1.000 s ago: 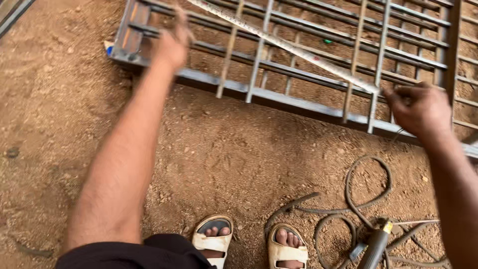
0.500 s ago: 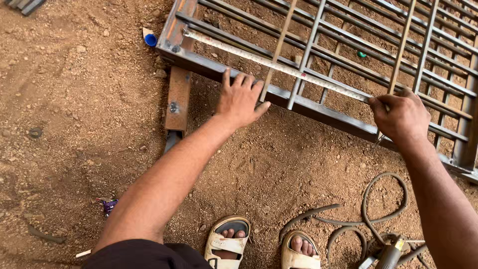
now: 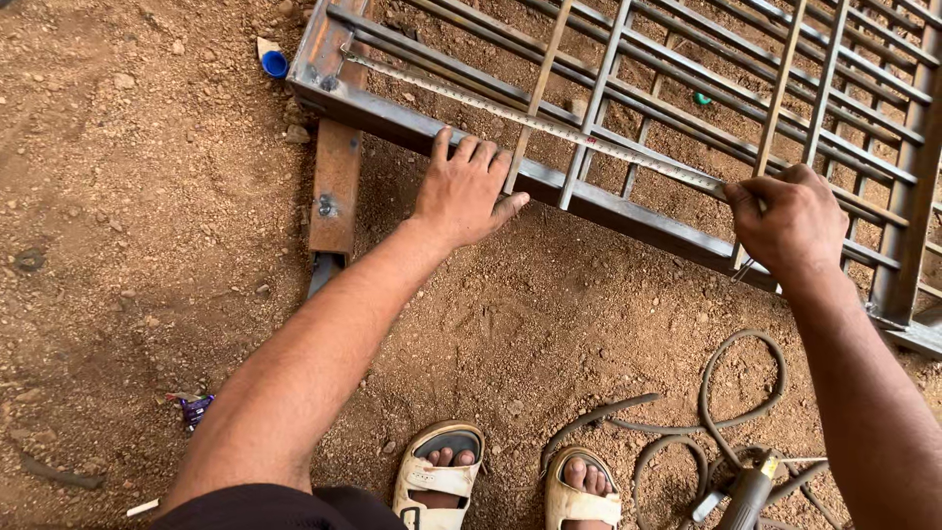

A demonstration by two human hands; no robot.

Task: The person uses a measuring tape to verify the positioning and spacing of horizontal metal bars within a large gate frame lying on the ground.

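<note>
On dirt | one gate frame [image 3: 628,211] | one tape measure [image 3: 549,126] | two hands: left hand [image 3: 466,191], right hand [image 3: 790,221]

Bare dirt ground [image 3: 147,196] lies open left of the left hand [image 3: 466,191]; steel gate frame [image 3: 628,211] blocks beyond; coiled cable [image 3: 716,412] obstructs below the right hand [image 3: 790,221].
</note>
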